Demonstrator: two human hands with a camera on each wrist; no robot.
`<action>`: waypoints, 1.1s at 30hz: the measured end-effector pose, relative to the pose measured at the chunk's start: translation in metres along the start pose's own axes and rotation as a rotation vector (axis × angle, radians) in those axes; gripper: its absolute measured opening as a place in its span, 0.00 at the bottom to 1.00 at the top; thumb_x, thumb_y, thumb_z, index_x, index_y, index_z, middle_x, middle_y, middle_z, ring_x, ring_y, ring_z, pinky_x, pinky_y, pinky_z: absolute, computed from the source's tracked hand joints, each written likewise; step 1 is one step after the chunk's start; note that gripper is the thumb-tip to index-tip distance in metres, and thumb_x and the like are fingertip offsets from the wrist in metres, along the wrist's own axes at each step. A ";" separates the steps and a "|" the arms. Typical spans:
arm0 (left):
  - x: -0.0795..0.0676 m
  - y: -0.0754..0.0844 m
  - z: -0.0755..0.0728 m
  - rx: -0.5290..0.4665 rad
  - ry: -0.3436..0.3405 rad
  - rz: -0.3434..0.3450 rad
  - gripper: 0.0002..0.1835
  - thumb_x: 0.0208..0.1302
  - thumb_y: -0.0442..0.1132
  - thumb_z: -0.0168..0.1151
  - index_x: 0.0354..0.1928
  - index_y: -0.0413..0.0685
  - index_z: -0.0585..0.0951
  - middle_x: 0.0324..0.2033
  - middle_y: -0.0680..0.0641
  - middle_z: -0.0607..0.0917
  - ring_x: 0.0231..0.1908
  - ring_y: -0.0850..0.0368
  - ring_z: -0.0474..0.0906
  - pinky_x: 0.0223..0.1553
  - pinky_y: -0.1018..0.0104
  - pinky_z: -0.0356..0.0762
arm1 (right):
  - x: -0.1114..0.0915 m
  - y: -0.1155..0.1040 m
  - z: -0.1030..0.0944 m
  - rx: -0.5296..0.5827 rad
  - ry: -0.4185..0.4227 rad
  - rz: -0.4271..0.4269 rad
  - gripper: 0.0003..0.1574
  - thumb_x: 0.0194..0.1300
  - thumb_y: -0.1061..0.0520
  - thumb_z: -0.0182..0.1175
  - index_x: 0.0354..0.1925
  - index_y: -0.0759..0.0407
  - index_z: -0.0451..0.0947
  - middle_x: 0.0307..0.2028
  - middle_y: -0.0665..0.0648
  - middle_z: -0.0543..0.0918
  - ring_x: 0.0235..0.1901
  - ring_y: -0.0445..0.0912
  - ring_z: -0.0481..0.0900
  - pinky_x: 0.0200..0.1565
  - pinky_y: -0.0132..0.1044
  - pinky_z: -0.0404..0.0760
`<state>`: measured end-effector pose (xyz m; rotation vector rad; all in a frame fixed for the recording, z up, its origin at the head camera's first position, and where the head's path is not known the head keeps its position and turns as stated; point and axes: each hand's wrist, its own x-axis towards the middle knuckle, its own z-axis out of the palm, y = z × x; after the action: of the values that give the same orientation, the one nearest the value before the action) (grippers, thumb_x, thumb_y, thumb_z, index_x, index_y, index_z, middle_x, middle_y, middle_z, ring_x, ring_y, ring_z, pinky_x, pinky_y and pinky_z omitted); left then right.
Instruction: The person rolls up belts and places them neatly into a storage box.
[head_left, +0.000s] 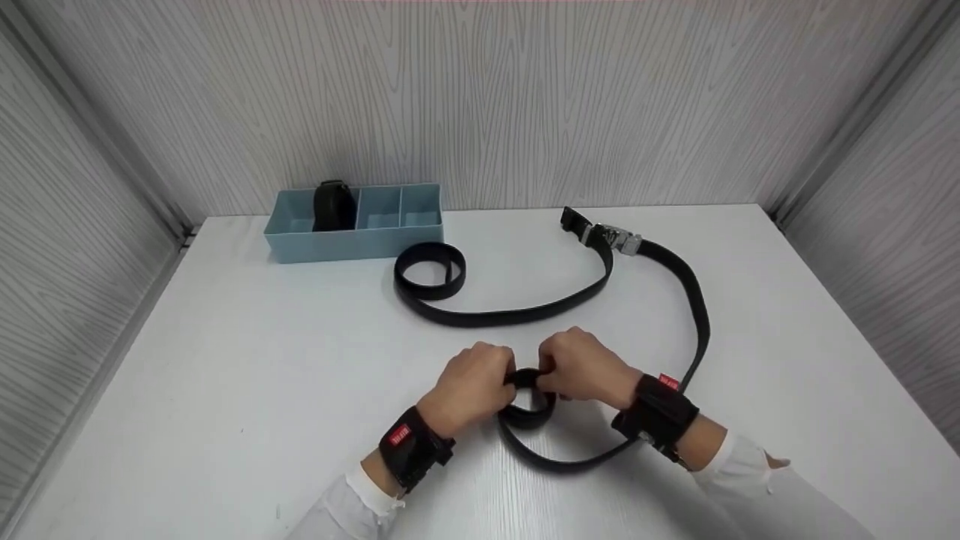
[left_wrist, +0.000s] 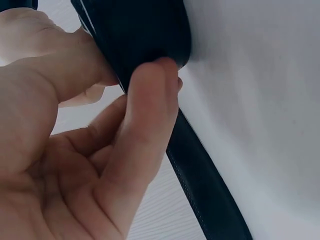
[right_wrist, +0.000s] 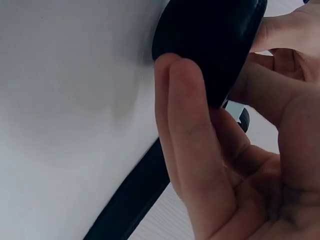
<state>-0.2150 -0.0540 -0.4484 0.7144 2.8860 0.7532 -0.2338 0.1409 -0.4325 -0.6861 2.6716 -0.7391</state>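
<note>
A black belt is rolled into a small coil [head_left: 529, 420] at the front middle of the table, between both hands. My left hand [head_left: 472, 382] grips its left side, thumb inside the ring and fingers against the outer wall. On the opposite side my right hand [head_left: 585, 367] pinches the same coil in like manner. Both wrist views show the smooth outer band [left_wrist: 140, 35] under the fingertips. From the coil a loose strap [head_left: 562, 465] curves right, passes beneath the right wrist and runs back toward a silver buckle [head_left: 621, 240].
Farther back lies another black coil [head_left: 427, 291], whose strap [head_left: 502, 318] sweeps right up to the buckle area. A blue divided box [head_left: 352, 246] stands by the back wall, with a rolled black belt [head_left: 334, 208] in its left compartment. Wood-grain panels [head_left: 495, 105] enclose the white table.
</note>
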 end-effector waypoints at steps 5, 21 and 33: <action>0.000 -0.002 0.002 0.077 0.065 0.070 0.06 0.55 0.29 0.68 0.24 0.47 0.85 0.21 0.54 0.82 0.23 0.59 0.72 0.25 0.60 0.71 | 0.001 0.002 0.003 0.028 -0.001 -0.027 0.07 0.60 0.63 0.70 0.26 0.56 0.84 0.16 0.46 0.79 0.15 0.39 0.76 0.20 0.32 0.70; -0.001 -0.006 -0.004 -0.105 -0.035 -0.034 0.05 0.56 0.32 0.69 0.29 0.44 0.81 0.22 0.54 0.80 0.24 0.60 0.74 0.27 0.64 0.71 | -0.001 0.002 0.003 0.013 0.069 -0.041 0.08 0.54 0.66 0.69 0.22 0.57 0.82 0.15 0.46 0.79 0.16 0.38 0.74 0.21 0.32 0.70; 0.002 -0.006 0.002 -0.057 0.082 0.106 0.04 0.59 0.29 0.70 0.31 0.44 0.88 0.26 0.52 0.87 0.29 0.61 0.78 0.31 0.64 0.76 | 0.001 0.001 0.005 0.064 0.066 -0.116 0.07 0.52 0.68 0.69 0.27 0.57 0.86 0.28 0.50 0.87 0.23 0.37 0.78 0.26 0.32 0.75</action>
<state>-0.2182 -0.0567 -0.4531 0.8545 2.9049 0.8932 -0.2334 0.1393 -0.4377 -0.8192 2.6726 -0.8877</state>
